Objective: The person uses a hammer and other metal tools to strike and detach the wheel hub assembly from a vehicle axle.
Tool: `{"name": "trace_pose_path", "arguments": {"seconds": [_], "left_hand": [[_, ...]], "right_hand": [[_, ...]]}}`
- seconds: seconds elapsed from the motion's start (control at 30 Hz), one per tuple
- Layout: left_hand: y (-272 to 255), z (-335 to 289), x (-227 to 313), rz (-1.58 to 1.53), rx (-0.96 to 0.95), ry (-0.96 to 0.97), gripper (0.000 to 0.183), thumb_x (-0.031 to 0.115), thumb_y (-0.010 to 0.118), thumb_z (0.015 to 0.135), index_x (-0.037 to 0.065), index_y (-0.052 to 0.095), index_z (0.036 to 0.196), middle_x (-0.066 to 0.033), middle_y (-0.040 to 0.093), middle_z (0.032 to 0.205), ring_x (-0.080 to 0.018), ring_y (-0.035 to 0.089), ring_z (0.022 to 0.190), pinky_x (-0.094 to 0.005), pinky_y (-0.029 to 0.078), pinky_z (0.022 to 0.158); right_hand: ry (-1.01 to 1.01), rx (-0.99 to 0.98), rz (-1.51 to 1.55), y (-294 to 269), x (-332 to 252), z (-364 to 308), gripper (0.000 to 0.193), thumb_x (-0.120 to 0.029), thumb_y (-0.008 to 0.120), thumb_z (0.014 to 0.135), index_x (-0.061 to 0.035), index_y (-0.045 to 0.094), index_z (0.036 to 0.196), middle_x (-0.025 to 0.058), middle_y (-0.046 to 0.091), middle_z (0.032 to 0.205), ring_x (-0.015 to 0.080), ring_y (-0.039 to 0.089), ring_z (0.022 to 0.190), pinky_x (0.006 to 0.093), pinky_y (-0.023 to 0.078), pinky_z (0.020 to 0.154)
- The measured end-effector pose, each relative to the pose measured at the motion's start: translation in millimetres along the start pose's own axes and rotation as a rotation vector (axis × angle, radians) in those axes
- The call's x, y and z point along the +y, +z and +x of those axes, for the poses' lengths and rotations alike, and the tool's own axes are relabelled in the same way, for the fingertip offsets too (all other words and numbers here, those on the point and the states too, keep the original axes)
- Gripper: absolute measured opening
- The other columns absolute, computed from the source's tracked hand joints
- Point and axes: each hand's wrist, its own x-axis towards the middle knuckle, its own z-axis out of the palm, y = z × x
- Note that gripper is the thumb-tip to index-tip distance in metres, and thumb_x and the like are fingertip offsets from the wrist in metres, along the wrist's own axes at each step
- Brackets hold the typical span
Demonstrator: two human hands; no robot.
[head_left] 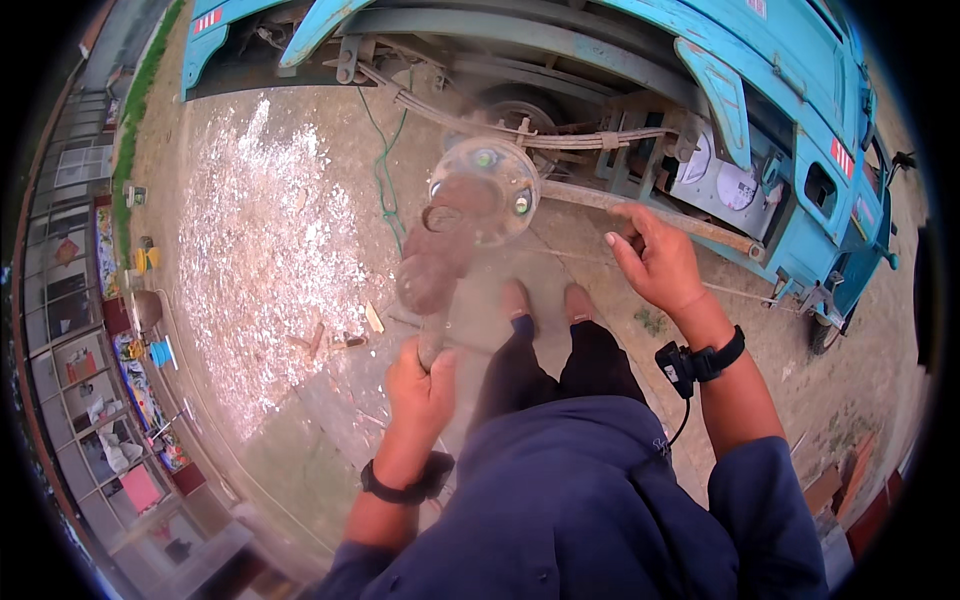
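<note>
My left hand (418,385) is closed around the short handle of a hammer (432,278) with a heavy, rusty brown head. Motion blurs the head, which is held up in front of a round metal wheel hub (487,192). Whether the two touch, I cannot tell. The hub's flange carries bolts, a few with green on them, and the hammer head covers part of its face. To the right of the hub, my right hand (658,262) is raised and holds nothing, its thumb and fingers apart.
A light-blue truck (790,90) stands ahead, its leaf spring (600,140) and frame exposed. A long metal bar (660,212) runs right of the hub. Green cord (388,180) hangs to the ground. White flakes (265,250) and wood scraps (374,318) lie left. Shelving lines the far left.
</note>
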Motion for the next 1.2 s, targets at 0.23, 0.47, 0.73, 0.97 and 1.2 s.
{"name": "trace_pose_path", "arguments": {"seconds": [0.23, 0.47, 0.73, 0.97, 1.2], "left_hand": [[13, -1, -26, -0.055, 0.017, 0.036, 0.037, 0.037, 0.059, 0.100, 0.001, 0.053, 0.092, -0.0089, 0.055, 0.071, -0.0199, 0.053, 0.057, -0.0333, 0.042, 0.053], [19, -14, -20, -0.017, -0.172, -0.196, 0.031, 0.031, 0.061, 0.097, 0.001, 0.055, 0.094, -0.0160, 0.058, 0.072, -0.0299, 0.057, 0.064, -0.0405, 0.047, 0.059], [-14, -32, -65, -0.215, 0.026, -0.459, 0.040, 0.040, 0.055, 0.101, 0.002, 0.053, 0.088, -0.0077, 0.049, 0.067, -0.0179, 0.047, 0.061, -0.0354, 0.041, 0.058], [-10, -41, -102, -0.270, 0.045, -0.577, 0.044, 0.045, 0.056, 0.100, 0.003, 0.052, 0.087, -0.0071, 0.051, 0.066, -0.0164, 0.049, 0.061, -0.0352, 0.042, 0.057], [4, -47, -136, -0.276, 0.009, -0.527, 0.036, 0.037, 0.052, 0.103, 0.005, 0.048, 0.088, 0.0028, 0.044, 0.059, -0.0060, 0.042, 0.050, -0.0252, 0.034, 0.046]], "right_hand": [[0.018, -0.007, 0.027, 4, -8, 12, 0.032, -0.020, 0.070, 0.087, -0.0119, 0.062, 0.116, 0.0091, 0.065, 0.076, 0.0299, 0.063, 0.065, 0.0382, 0.050, 0.061], [-0.237, 0.052, 0.000, 33, -42, 39, 0.035, -0.020, 0.078, 0.079, -0.0117, 0.065, 0.111, 0.0072, 0.063, 0.086, 0.0252, 0.062, 0.066, 0.0358, 0.050, 0.060], [-0.354, 0.128, -0.181, 86, -78, 78, 0.045, -0.027, 0.086, 0.065, -0.0122, 0.067, 0.103, 0.0051, 0.057, 0.085, 0.0265, 0.061, 0.077, 0.0375, 0.050, 0.062], [-0.383, 0.200, -0.326, 94, -87, 85, 0.044, -0.029, 0.090, 0.060, -0.0099, 0.070, 0.093, 0.0054, 0.060, 0.082, 0.0260, 0.061, 0.075, 0.0352, 0.050, 0.062], [-0.438, 0.159, -0.414, 100, -83, 88, 0.039, -0.023, 0.088, 0.060, -0.0125, 0.070, 0.093, 0.0035, 0.059, 0.079, 0.0253, 0.058, 0.071, 0.0353, 0.049, 0.060]]}}
